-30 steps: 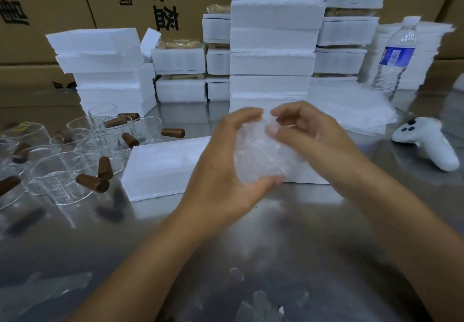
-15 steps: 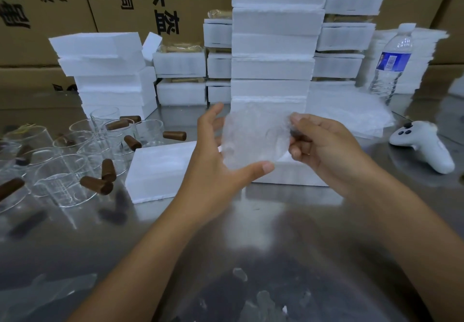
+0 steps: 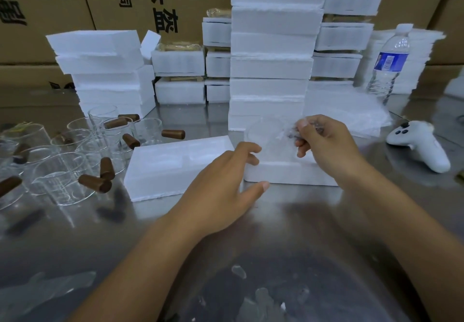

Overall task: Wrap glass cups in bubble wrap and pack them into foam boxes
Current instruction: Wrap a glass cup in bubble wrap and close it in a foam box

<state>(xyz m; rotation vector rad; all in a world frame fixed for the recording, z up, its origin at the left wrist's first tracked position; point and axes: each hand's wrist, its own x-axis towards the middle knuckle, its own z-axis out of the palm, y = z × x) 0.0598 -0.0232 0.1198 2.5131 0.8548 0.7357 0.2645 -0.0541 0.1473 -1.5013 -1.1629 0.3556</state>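
Here, wrapped cup (image 3: 272,141), pinched by right hand (image 3: 325,146)

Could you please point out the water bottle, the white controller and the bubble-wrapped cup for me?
water bottle (image 3: 390,62): head view, on its blue label.
white controller (image 3: 424,149): head view, on its white body.
bubble-wrapped cup (image 3: 272,138): head view, on its wrapped side.

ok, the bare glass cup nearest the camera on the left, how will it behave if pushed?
Glass cup likely slides on the smooth steel table; thin clear walls, so probably fragile. Its brown handle juts sideways, so it may pivot and knock neighbouring cups.
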